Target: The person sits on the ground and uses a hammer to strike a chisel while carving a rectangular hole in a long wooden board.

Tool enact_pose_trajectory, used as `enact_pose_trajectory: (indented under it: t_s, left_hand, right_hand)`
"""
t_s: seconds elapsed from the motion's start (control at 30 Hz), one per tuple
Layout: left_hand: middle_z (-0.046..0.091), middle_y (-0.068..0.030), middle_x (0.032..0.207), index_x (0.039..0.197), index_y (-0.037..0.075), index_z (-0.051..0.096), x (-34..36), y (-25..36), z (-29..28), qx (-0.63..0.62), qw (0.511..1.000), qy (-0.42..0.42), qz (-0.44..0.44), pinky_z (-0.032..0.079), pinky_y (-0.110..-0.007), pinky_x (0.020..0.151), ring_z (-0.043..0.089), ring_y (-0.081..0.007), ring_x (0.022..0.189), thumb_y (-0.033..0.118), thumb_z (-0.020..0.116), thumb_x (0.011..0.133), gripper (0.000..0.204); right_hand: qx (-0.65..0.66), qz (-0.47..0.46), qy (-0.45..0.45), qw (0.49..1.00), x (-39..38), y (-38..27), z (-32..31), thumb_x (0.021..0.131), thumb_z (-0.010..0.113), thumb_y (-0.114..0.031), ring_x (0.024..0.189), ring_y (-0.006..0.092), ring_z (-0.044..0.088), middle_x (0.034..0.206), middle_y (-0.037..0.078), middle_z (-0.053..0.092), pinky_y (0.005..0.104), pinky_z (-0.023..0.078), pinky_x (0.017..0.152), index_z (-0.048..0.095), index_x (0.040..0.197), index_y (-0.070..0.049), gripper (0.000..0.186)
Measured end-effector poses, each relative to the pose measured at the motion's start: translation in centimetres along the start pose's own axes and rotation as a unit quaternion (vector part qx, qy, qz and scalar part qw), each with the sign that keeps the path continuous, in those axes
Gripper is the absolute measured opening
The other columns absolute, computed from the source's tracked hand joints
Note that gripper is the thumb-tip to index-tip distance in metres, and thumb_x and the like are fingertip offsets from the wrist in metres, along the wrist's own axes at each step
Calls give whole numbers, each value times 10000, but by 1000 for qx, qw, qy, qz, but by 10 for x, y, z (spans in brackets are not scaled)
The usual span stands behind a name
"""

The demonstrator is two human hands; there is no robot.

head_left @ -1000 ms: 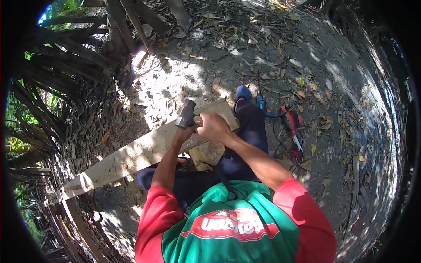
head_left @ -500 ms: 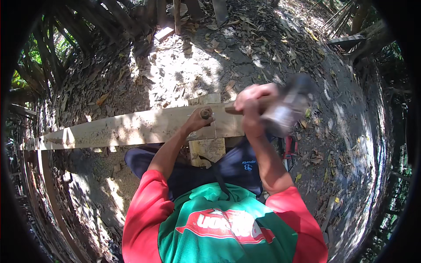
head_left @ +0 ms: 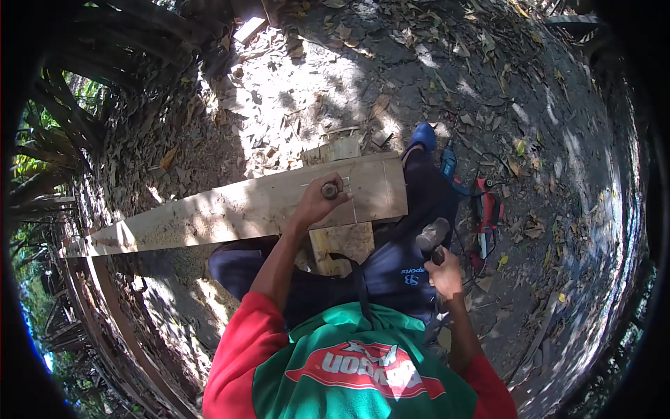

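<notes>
A long pale wooden plank [head_left: 230,209] lies across in front of me, with marked lines near its right end. My left hand [head_left: 315,204] is closed around an upright chisel [head_left: 329,189], seen end-on from its handle; its blade is hidden below the fist. Beside my right thigh, my right hand [head_left: 444,274] grips a hammer [head_left: 432,235] with a thick, rounded metal head. The hammer is off to the right of the plank's end, apart from the chisel.
Under the plank runs a short wood block [head_left: 342,244], between my legs. To the right on the ground lie a red-and-black power tool [head_left: 490,209] and a blue tool [head_left: 449,162]. Dry leaves and chips [head_left: 286,91] cover the ground beyond, and my blue shoe [head_left: 423,136] is past the plank's end.
My right hand has swung the hammer from above the plank's right end down to beside my right thigh. My left hand still holds the chisel on the plank.
</notes>
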State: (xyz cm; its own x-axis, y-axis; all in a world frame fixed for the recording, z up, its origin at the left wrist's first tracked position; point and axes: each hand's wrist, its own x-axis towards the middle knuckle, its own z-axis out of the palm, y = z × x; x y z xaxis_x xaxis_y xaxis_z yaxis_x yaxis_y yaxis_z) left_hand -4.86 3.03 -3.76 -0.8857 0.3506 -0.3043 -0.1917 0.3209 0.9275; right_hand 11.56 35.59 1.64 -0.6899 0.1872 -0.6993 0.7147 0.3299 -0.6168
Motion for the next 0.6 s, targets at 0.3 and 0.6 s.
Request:
enact_pose_trajectory:
  t_s: [0.3, 0.6]
  left_hand:
    - [388, -1, 671, 862, 123, 384, -30, 124, -101, -307, 885, 215, 277, 397, -349, 693, 390, -143, 624, 137, 575, 914, 198]
    - [592, -84, 733, 809, 59, 485, -26, 96, -42, -181, 958, 163, 151, 470, -338, 680, 576, -183, 729, 27, 760, 793, 278]
  right_hand:
    - [70, 42, -19, 996, 18, -18, -6, 777, 641, -95, 498, 86, 465, 612, -19, 478, 299, 404, 472, 608, 859, -18, 118]
    - [44, -2, -9, 999, 28, -32, 6, 759, 620, -116, 520, 98, 519, 645, 17, 564, 307, 442, 492, 617, 886, 10, 179]
